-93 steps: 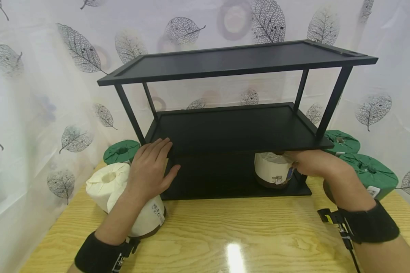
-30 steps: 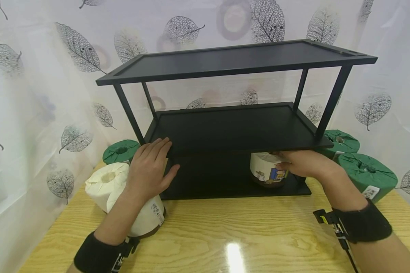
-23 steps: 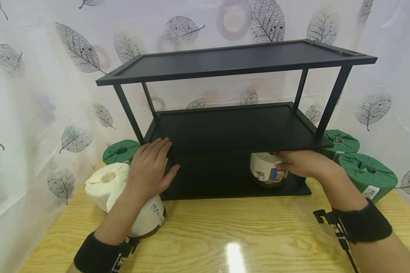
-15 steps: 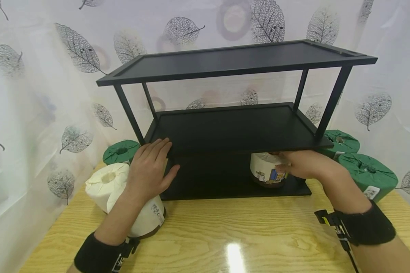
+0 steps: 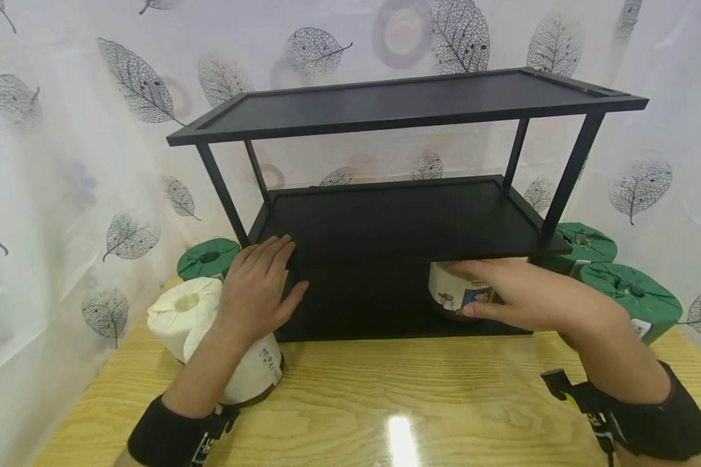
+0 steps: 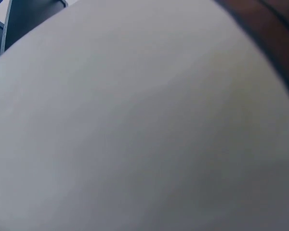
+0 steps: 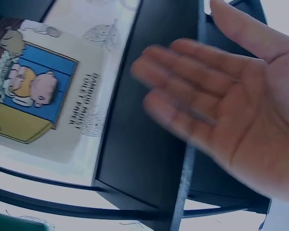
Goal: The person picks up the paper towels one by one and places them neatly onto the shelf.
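Observation:
On the lowest shelf of a black rack, towards its right side, stands a cream-wrapped toilet paper roll with a cartoon print. Its wrapper reads toilet paper in the right wrist view. My right hand is just right of this roll, fingers straight; in the right wrist view the palm faces the camera, apart from the roll. My left hand rests flat on the left front edge of the middle shelf. Below that forearm is another cream roll, which fills the left wrist view.
A second cream roll and a green-wrapped roll stand left of the rack. Two more green rolls, one behind and one in front, are at the right. Everything stands on a wood-grain table before a leaf-patterned curtain.
The right hand turned the cream roll so its picture faces more forward and shifted it slightly left. It has since let go and drawn back a little. The left hand stays put.

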The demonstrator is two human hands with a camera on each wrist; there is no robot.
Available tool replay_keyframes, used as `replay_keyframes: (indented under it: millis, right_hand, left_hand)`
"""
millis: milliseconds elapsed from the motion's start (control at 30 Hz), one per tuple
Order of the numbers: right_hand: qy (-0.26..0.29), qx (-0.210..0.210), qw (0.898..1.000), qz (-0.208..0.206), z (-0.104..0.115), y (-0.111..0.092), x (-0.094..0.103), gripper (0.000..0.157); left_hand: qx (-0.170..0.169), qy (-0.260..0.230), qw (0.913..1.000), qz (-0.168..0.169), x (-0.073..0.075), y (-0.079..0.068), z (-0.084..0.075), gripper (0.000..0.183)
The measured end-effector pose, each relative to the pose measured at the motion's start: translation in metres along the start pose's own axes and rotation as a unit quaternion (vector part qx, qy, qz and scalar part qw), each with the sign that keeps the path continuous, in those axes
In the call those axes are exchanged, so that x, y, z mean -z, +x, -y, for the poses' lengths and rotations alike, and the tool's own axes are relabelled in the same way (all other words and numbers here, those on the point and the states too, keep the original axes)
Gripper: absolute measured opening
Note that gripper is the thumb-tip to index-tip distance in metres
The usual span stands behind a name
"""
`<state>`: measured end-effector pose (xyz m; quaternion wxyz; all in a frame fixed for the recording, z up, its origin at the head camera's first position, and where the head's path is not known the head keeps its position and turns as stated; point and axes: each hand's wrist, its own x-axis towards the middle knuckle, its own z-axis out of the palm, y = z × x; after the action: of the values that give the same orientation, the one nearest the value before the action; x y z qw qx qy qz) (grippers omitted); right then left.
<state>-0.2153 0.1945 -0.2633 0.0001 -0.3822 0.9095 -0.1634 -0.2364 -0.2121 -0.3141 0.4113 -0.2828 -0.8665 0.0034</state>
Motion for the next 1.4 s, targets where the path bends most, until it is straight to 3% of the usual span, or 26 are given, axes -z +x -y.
replay_keyframes:
  millis: [100, 200, 300, 400, 600, 733, 900, 1100, 1167, 1267, 1400]
  right_hand:
    - [-0.032, 0.065, 0.991, -0.115, 0.002, -0.001, 0.005, 0.041]
    - [-0.09, 0.112, 0.959, -0.243, -0.006, 0.004, 0.003, 0.026]
    - [-0.123, 0.105, 0.943, -0.292, -0.017, 0.01, -0.001, 0.036]
    - [-0.14, 0.073, 0.947, -0.279, -0.027, 0.014, -0.005, 0.047]
    - [-0.183, -0.01, 0.967, -0.176, -0.028, 0.016, -0.01, 0.054]
    - [-0.203, -0.04, 0.968, -0.139, -0.025, 0.016, -0.012, 0.057]
    - [-0.195, -0.052, 0.97, -0.135, -0.024, 0.019, -0.013, 0.056]
    - [-0.195, -0.048, 0.97, -0.138, -0.024, 0.02, -0.014, 0.056]
    - [-0.197, -0.049, 0.969, -0.138, -0.024, 0.02, -0.014, 0.056]
    - [-0.2, -0.051, 0.969, -0.138, -0.025, 0.021, -0.014, 0.056]
    - [-0.201, -0.053, 0.968, -0.138, -0.025, 0.02, -0.014, 0.056]
  left_hand:
    - [0.0, 0.001, 1.0, 0.002, 0.001, 0.001, 0.0, 0.06]
    - [0.0, 0.0, 1.0, 0.003, 0.001, 0.001, 0.0, 0.06]
    - [0.002, -0.001, 1.0, 0.005, 0.001, 0.0, 0.0, 0.06]
    - [0.001, -0.003, 1.0, 0.003, 0.001, 0.0, 0.0, 0.061]
    - [-0.004, -0.004, 1.0, 0.004, 0.002, 0.001, 0.0, 0.062]
    - [-0.009, 0.006, 0.9986, 0.051, 0.011, 0.003, 0.0, 0.067]
    - [-0.011, 0.0, 0.9918, 0.127, 0.034, 0.007, 0.002, 0.071]
    - [0.012, -0.037, 0.9945, 0.097, 0.073, 0.009, 0.004, 0.059]
    - [0.03, -0.046, 0.9923, 0.111, 0.086, 0.009, 0.003, 0.054]
    - [0.067, -0.068, 0.9774, 0.189, 0.104, 0.009, 0.003, 0.052]
    - [0.121, -0.114, 0.9324, 0.321, 0.116, 0.01, 0.005, 0.057]
